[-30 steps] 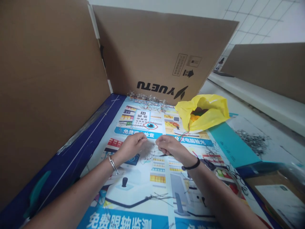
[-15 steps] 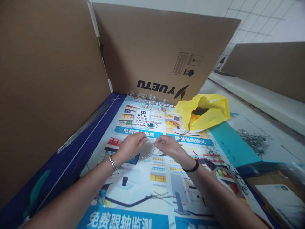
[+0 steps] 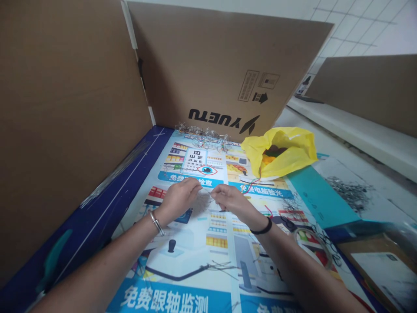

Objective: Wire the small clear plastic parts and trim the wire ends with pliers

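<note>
My left hand (image 3: 184, 198) and my right hand (image 3: 233, 202) are close together over the middle of the printed sheet (image 3: 192, 256). Both have fingertips pinched on a fine, greyish wire-like piece (image 3: 205, 196) that spans the small gap between them. It is thin and blurred, so its exact shape is hard to make out. Nearer to me, a small bundle of thin dark wires (image 3: 220, 266) lies on the sheet. Red and green strands (image 3: 252, 186) trail out of a yellow bag (image 3: 293, 163) beyond my right hand.
Cardboard panels (image 3: 221, 65) stand at the back and left. Tangled clear and silvery pieces (image 3: 203, 131) line the back edge. To the right are a tape roll (image 3: 328, 254), black loops (image 3: 335, 259) and a dark wire pile (image 3: 350, 191). Straight strands (image 3: 112, 178) lie at left.
The greyish round patch between my hands has turned into a fainter, thinner shape. My hands barely shift and keep their pinch; the view moves slightly.
</note>
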Tool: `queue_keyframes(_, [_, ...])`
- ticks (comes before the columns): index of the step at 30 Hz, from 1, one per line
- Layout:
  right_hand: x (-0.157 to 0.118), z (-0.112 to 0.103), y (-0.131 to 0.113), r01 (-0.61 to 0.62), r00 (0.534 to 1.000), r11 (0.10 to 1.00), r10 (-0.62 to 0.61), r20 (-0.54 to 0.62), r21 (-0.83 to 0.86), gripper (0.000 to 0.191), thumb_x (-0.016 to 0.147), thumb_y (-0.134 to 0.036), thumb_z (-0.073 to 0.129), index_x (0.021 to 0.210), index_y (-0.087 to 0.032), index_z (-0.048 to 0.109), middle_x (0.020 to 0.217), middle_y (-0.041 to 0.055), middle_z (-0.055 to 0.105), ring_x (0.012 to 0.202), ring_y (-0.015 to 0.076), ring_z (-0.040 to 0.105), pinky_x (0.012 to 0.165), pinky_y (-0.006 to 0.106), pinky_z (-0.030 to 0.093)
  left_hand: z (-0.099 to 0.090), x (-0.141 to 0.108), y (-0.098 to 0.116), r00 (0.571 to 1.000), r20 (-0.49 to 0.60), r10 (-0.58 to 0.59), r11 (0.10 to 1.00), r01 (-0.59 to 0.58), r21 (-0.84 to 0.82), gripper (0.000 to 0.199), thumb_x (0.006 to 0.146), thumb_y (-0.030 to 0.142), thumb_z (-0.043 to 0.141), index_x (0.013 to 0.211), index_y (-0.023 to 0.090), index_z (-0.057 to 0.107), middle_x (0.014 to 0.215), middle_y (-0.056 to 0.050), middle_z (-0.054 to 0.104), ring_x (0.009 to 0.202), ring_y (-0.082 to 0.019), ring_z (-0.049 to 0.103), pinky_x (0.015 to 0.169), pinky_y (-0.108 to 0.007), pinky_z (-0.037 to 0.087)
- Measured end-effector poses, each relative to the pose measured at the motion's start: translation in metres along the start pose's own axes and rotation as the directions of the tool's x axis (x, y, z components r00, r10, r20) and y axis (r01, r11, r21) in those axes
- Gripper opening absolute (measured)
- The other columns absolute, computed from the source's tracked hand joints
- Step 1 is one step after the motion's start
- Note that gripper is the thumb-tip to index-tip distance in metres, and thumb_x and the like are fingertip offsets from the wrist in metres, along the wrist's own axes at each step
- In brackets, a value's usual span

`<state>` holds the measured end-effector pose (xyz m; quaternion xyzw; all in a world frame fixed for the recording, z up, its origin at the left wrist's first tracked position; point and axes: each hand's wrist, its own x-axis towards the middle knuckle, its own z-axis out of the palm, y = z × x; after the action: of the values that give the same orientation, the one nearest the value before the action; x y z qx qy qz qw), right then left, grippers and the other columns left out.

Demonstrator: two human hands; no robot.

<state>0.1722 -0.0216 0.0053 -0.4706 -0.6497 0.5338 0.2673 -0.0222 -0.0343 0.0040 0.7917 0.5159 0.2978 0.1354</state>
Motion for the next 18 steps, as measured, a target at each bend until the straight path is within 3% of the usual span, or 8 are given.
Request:
queue_keyframes(6, [-0.001, 0.001, -0.001, 0.133, 0.989, 0.991, -0.133, 0.071, 0.000, 0.027, 0.070, -0.026, 0.058, 0.095, -0.021, 0.052, 0.063, -0.0056, 0.048, 0.054, 0.0080, 0.044, 0.049, 0.019, 0.034, 0.001, 0.003, -0.004, 0.999, 0.011, -0.041, 0.996, 0.042, -0.077, 0.019, 0.086, 0.025, 0.040, 0.076, 0.018, 0.055, 0.076, -0.001, 0.060, 0.073, -0.014, 0.054, 0.064, -0.024, 0.039])
queue_keyframes(14, [-0.002, 0.011, 0.003, 0.167, 0.966, 0.932, -0.220, -0.135, -0.321, 0.021, 0.070, -0.017, 0.053, 0.090, -0.022, 0.053, 0.064, -0.0047, 0.049, 0.057, 0.0095, 0.046, 0.053, 0.021, 0.035, 0.003, 0.001, -0.002, 1.000, 0.024, 0.018, 1.000, -0.018, -0.026, 0.020, 0.088, 0.026, 0.039, 0.081, 0.018, 0.056, 0.081, -0.002, 0.060, 0.078, -0.015, 0.055, 0.070, -0.025, 0.040])
queue_keyframes(18, [-0.004, 0.016, 0.001, 0.197, 0.956, 0.897, -0.266, -0.126, -0.395, 0.021, 0.073, -0.016, 0.049, 0.091, -0.022, 0.055, 0.071, -0.0018, 0.055, 0.064, 0.0116, 0.052, 0.058, 0.022, 0.038, 0.004, 0.000, 0.000, 0.999, 0.047, 0.019, 1.000, -0.019, -0.005, 0.021, 0.088, 0.027, 0.038, 0.083, 0.018, 0.056, 0.083, -0.003, 0.061, 0.081, -0.016, 0.056, 0.071, -0.026, 0.041])
